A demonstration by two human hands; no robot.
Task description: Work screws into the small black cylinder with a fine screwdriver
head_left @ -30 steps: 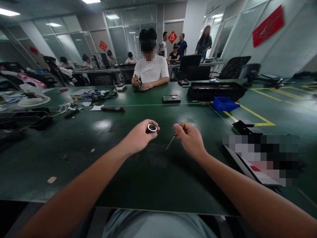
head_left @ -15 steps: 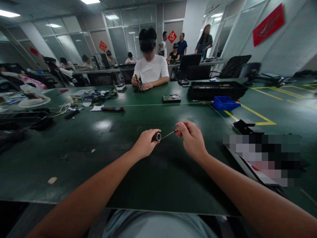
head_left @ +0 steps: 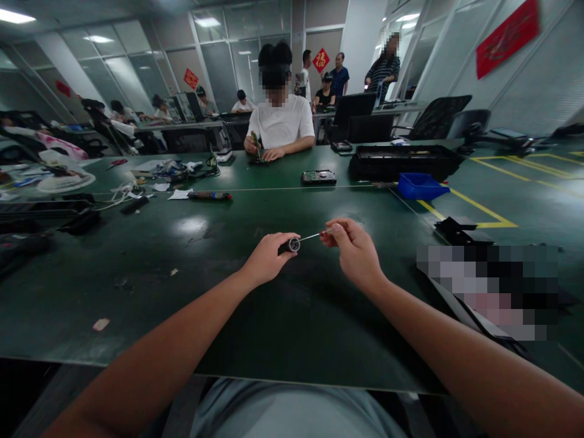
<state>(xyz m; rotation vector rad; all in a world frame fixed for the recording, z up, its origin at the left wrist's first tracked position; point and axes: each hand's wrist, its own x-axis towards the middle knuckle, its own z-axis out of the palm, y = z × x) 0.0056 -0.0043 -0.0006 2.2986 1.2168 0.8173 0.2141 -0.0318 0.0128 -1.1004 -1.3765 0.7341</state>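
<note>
Nearest the camera, both forearms reach out over the dark green tabletop. The left hand has its fingers clamped on a small black cylinder with a silver ring, held just above the tabletop with its ringed end turned toward the other hand. The right hand has its fingers pinched together on the handle of a thin screwdriver, whose tip meets the ringed end.

The part is small and held in the air, so the tip could skid off and jab the left fingertips. A screw, if one is there, could drop and be lost against the dark surface.

Farther off lie a circuit board, a blue bin and a long black case. Beyond them a person in a white shirt works with another tool at the far edge.
</note>
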